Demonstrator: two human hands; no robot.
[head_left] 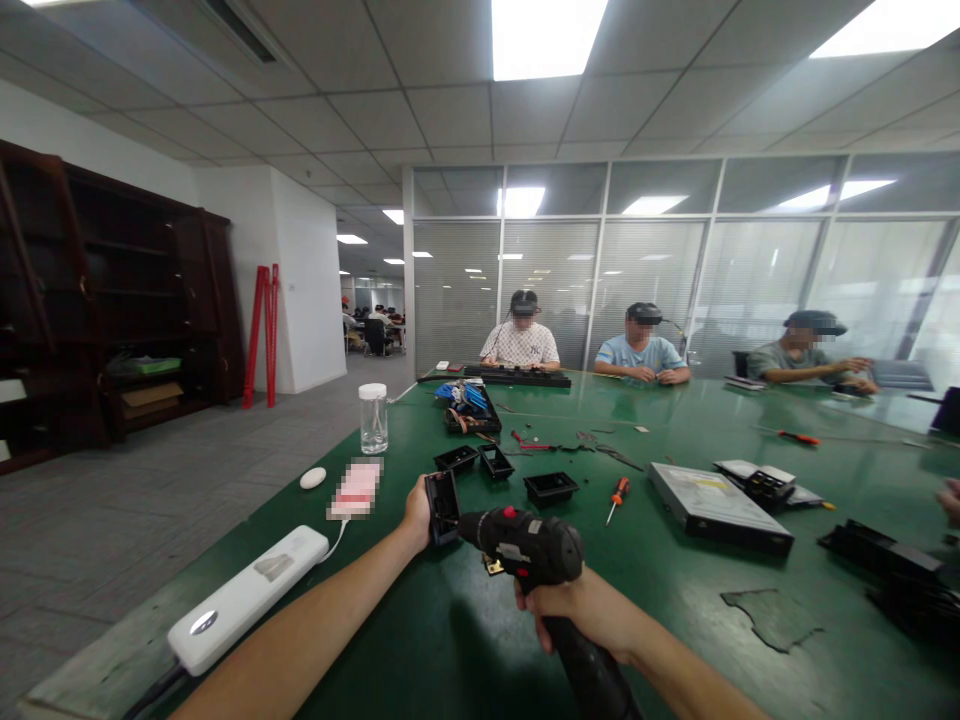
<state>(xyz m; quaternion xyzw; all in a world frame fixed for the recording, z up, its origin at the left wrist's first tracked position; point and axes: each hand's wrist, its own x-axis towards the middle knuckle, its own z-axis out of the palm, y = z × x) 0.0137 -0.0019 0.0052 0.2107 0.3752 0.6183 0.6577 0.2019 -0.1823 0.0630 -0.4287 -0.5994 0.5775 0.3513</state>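
Note:
My left hand (pixel 418 515) grips a small black plastic housing (pixel 443 508), held up on its side with its hollow face toward the right. Wrapped round the handle of a black cordless drill (pixel 536 545) is my right hand (pixel 566 610). The drill's chuck points left at the housing; whether its tip touches anything inside cannot be made out. A small brass-coloured piece (pixel 493 566) shows just under the drill's nose. Beyond my hands lie similar black housings (pixel 551 487) on the green table (pixel 420 640).
An orange-handled screwdriver (pixel 619 497) and a silver disc drive (pixel 720 507) lie to the right. On the left are a white power strip (pixel 251 595), a phone, and a clear jar (pixel 373 420). Cables (pixel 465 397) lie farther back. Several people sit across the table.

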